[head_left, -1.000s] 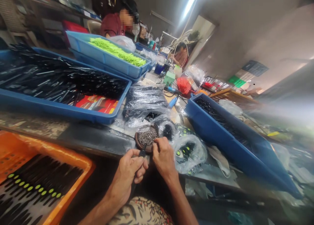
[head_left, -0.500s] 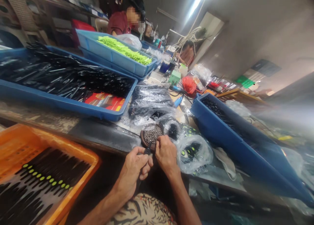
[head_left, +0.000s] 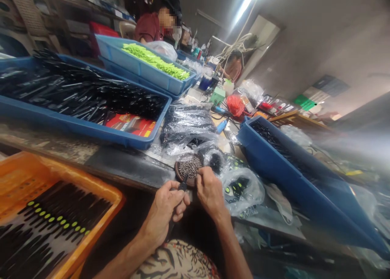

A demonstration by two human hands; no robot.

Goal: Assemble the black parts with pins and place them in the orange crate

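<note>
My left hand (head_left: 170, 204) is closed around a black part (head_left: 183, 186), whose narrow tip points up toward a round brown bowl (head_left: 177, 174). Small metal screws (head_left: 189, 166) fill the bowl. At the bowl's right edge is my right hand (head_left: 210, 191), its fingers pinched together; whatever they hold is too small to make out. Just right of this hand lies an open clear plastic bag (head_left: 256, 195) with black and lime-green pieces inside.
An orange crate (head_left: 100, 185) of black pieces with lime dots stands at lower left. Blue trays (head_left: 131, 140) of black parts and lime-green pieces (head_left: 155, 61) sit behind. A long blue bin (head_left: 292, 179) is on the right. Two people sit farther back.
My right hand has moved slightly to the right, away from my left hand and the black part. My left hand has barely moved.
</note>
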